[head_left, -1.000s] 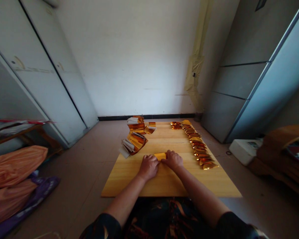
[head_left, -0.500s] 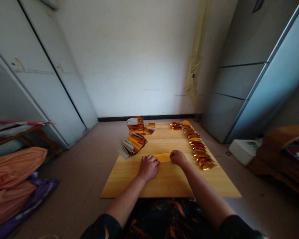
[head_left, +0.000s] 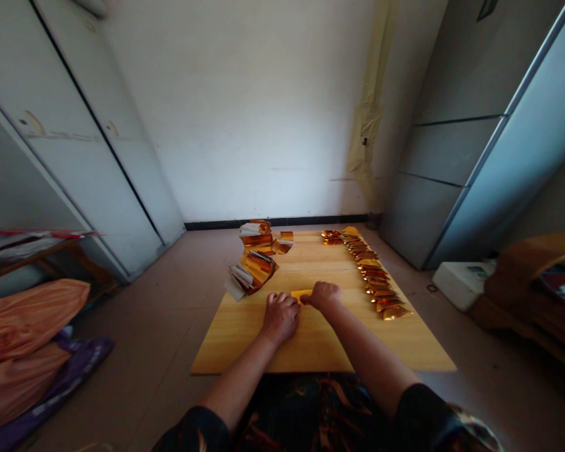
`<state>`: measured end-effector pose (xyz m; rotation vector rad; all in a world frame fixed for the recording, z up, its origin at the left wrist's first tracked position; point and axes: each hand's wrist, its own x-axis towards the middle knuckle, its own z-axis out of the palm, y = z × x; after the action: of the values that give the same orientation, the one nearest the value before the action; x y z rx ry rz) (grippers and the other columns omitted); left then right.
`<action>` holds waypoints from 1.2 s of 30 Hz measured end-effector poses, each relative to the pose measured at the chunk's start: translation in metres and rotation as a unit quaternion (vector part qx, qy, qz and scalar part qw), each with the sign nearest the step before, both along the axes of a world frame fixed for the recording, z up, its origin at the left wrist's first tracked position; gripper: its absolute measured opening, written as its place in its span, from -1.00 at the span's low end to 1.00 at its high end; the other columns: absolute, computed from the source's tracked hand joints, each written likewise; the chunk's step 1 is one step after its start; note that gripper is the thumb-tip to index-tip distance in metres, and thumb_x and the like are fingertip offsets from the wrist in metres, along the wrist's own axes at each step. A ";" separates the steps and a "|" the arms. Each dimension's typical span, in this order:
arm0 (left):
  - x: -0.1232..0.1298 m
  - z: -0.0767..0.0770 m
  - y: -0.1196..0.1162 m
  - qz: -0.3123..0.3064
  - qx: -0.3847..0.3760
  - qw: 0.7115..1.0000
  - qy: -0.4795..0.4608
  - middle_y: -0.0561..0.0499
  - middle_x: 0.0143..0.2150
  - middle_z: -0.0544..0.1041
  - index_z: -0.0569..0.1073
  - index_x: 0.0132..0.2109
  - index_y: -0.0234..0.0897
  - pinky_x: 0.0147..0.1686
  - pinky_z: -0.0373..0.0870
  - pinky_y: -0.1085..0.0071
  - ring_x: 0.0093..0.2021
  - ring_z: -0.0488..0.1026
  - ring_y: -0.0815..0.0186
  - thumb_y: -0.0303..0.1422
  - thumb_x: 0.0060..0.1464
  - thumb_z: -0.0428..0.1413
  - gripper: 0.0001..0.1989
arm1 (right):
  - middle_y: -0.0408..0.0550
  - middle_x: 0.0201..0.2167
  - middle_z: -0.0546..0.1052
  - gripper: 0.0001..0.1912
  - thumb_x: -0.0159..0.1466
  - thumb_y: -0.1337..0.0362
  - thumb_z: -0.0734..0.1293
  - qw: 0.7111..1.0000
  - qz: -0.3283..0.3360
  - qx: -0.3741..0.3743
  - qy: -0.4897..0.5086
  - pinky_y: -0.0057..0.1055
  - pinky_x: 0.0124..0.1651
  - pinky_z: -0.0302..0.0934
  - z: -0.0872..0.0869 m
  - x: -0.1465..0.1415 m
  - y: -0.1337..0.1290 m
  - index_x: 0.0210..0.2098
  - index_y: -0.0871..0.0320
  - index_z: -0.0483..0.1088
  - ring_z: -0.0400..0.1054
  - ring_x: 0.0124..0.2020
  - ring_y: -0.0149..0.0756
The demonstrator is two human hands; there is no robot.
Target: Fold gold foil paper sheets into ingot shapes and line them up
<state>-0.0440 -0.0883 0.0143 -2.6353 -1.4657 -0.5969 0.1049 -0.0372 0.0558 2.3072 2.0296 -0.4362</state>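
Note:
A strip of gold paper (head_left: pixel 301 294) lies on the wooden board (head_left: pixel 245 342), partly covered by both hands. My left hand (head_left: pixel 281 316) is closed over the strip's left end, fingers bent. My right hand (head_left: pixel 324 295) rests on the strip with curled fingers, its thumb reaching left close to my left fingertips. Beyond my left hand, toward the board's left edge, sits a fanned stack of gold and white sheets (head_left: pixel 254 272). Folded shiny gold pieces (head_left: pixel 379 285) form a row down the board's right side.
More gold sheets (head_left: pixel 257 242) lie at the board's far left. On the left stands a bench with orange cloth (head_left: pixel 32 320) near it. A white box (head_left: pixel 464 284) and wooden furniture are at the right, below a grey fridge (head_left: pixel 452 144).
My right hand has moved left along the gold strip, from its right end toward my left hand. Less of the strip shows now. My left hand has stayed in place.

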 end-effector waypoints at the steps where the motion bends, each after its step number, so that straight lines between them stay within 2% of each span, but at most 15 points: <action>1: 0.000 0.000 0.000 0.002 -0.002 1.000 -0.001 -0.06 -0.16 0.53 0.51 -0.13 -0.12 -0.04 0.05 0.10 -0.04 0.31 0.17 -0.45 0.06 0.04 -0.75 | 0.23 -0.11 0.51 -0.39 -0.03 -0.05 0.38 1.000 0.002 -0.006 0.000 -0.31 -0.14 0.25 0.001 0.002 0.001 -0.10 0.22 0.45 0.40 -0.05 -0.06; 6: 0.001 0.000 0.000 0.007 -0.018 1.000 -0.011 -0.06 -0.16 0.53 0.53 -0.17 -0.12 -0.05 0.05 0.11 -0.06 0.32 0.16 -0.44 0.05 0.05 -0.77 | 0.19 -0.08 0.50 -0.51 -0.02 0.12 0.39 1.000 0.013 -0.018 0.016 -0.34 -0.17 0.26 0.000 0.023 0.007 -0.12 0.20 0.45 0.41 -0.07 -0.09; 10: 0.008 0.001 0.009 0.042 -0.031 0.998 -0.024 -0.06 -0.26 0.54 0.54 -0.29 -0.18 -0.11 0.09 0.18 -0.13 0.35 0.19 -0.40 0.08 0.03 -0.83 | 0.18 -0.10 0.51 -0.65 0.07 0.27 0.32 0.999 0.035 0.009 0.037 -0.38 -0.20 0.23 -0.013 0.042 0.010 -0.14 0.20 0.43 0.41 -0.09 -0.12; 12: 0.012 0.001 0.016 0.067 -0.037 0.997 -0.032 -0.06 -0.29 0.53 0.53 -0.28 -0.19 -0.15 0.11 0.23 -0.15 0.36 0.21 -0.37 0.10 0.03 -0.84 | 0.14 -0.14 0.53 -0.72 0.12 0.33 0.26 0.997 0.044 0.029 0.054 -0.40 -0.24 0.20 -0.019 0.048 0.009 -0.16 0.17 0.42 0.42 -0.12 -0.16; 15: 0.019 0.001 0.025 0.088 -0.050 0.994 -0.038 -0.05 -0.24 0.50 0.51 -0.19 -0.17 -0.19 0.15 0.28 -0.13 0.35 0.20 -0.33 0.08 0.08 -0.84 | 0.07 -0.19 0.54 -0.72 0.12 0.36 0.23 0.995 0.041 0.043 0.077 -0.43 -0.28 0.16 -0.024 0.053 0.006 -0.16 0.14 0.40 0.42 -0.17 -0.20; 18: 0.021 -0.002 0.029 0.093 -0.062 0.993 -0.035 -0.05 -0.23 0.46 0.52 -0.20 -0.17 -0.21 0.17 0.32 -0.13 0.34 0.21 -0.32 0.06 0.10 -0.84 | -0.01 -0.21 0.54 -0.67 0.06 0.34 0.28 0.992 0.050 0.043 0.107 -0.47 -0.31 0.12 -0.023 0.056 0.001 -0.15 0.10 0.40 0.41 -0.18 -0.24; 23: 0.019 -0.007 0.026 0.069 -0.044 0.995 -0.050 -0.04 -0.25 0.45 0.51 -0.26 -0.19 -0.19 0.16 0.30 -0.13 0.33 0.22 -0.34 0.03 0.11 -0.88 | -0.11 -0.28 0.53 -0.66 -0.04 0.33 0.36 0.988 0.045 0.047 0.141 -0.52 -0.38 0.05 -0.021 0.059 -0.004 -0.23 0.11 0.42 0.36 -0.28 -0.33; 29: 0.018 -0.004 0.021 0.045 -0.035 0.997 -0.059 -0.02 -0.27 0.49 0.47 -0.30 -0.21 -0.17 0.10 0.27 -0.15 0.34 0.23 -0.39 -0.03 0.12 -0.92 | -0.17 -0.37 0.50 -0.81 -0.03 0.33 0.37 0.984 0.055 0.057 0.159 -0.56 -0.44 -0.03 -0.023 0.061 -0.006 -0.36 0.11 0.42 0.31 -0.36 -0.40; 36: 0.015 -0.002 0.015 -0.020 -0.021 0.999 -0.028 -0.01 -0.29 0.50 0.47 -0.32 -0.19 -0.17 0.07 0.26 -0.16 0.34 0.25 -0.49 0.00 0.04 -0.85 | -0.15 -0.35 0.52 -0.82 0.11 0.34 0.28 0.980 0.078 0.089 0.161 -0.55 -0.40 -0.02 -0.026 0.060 -0.010 -0.27 0.09 0.42 0.32 -0.36 -0.40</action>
<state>-0.0295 -0.0729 0.0127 -2.7071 -1.4597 -0.6560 0.1654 -0.0475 0.0302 2.2723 2.4707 -0.6864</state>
